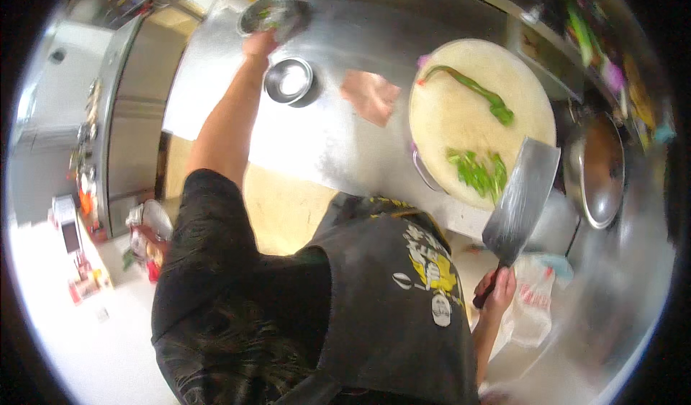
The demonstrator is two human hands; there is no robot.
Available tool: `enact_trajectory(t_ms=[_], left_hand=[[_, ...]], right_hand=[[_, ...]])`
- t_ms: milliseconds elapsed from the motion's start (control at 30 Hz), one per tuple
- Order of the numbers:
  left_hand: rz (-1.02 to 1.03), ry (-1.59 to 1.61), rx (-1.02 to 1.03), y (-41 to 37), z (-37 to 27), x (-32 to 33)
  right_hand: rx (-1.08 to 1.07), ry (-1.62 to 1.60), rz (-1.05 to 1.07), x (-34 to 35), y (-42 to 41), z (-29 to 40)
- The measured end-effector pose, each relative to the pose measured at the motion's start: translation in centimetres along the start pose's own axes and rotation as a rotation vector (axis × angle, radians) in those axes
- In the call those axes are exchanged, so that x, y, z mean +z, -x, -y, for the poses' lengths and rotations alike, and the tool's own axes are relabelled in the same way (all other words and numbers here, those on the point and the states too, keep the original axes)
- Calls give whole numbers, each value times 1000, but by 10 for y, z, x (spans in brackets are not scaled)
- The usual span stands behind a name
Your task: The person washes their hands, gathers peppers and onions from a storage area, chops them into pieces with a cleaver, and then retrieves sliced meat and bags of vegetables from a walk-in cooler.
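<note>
My right hand point(498, 291) grips the dark handle of a broad-bladed cleaver point(523, 194). Its blade overlaps the near right edge of a round cutting board point(469, 129) in the picture. Cut green pieces point(478, 173) lie on the board beside the blade. Farther back on it rests a long green pepper point(475, 85). My left arm is stretched far out, and my left hand point(260, 43) is at the near rim of a metal bowl point(249, 19) with bits of green inside. Blur hides whether those fingers hold anything.
On the steel counter point(334, 32) stand a second metal bowl point(290, 81) and a flat pinkish-brown piece point(371, 96), perhaps paper or meat. A metal pan point(599, 173) is right of the board. Below it hangs or lies a white plastic bag point(532, 313). Steel cabinets point(143, 102) stand left.
</note>
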State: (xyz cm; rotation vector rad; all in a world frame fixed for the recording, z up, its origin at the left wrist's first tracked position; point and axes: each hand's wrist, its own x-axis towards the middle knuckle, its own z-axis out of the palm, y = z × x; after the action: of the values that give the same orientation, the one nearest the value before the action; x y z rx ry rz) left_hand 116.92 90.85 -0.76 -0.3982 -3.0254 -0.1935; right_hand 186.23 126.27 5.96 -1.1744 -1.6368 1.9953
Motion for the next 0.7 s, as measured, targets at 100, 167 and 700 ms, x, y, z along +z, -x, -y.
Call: enact_trajectory(t_ms=[100,167,700], left_hand=[[-78,841,-185,-14,-11,14],[-31,898,86,-2,-3,43],[22,589,856,308,-411,29]], right_hand=[[248,-233,-108,11,-5,16],[402,-398,-108,7,-14,23],[565,-490,174,-2,-41,-61]])
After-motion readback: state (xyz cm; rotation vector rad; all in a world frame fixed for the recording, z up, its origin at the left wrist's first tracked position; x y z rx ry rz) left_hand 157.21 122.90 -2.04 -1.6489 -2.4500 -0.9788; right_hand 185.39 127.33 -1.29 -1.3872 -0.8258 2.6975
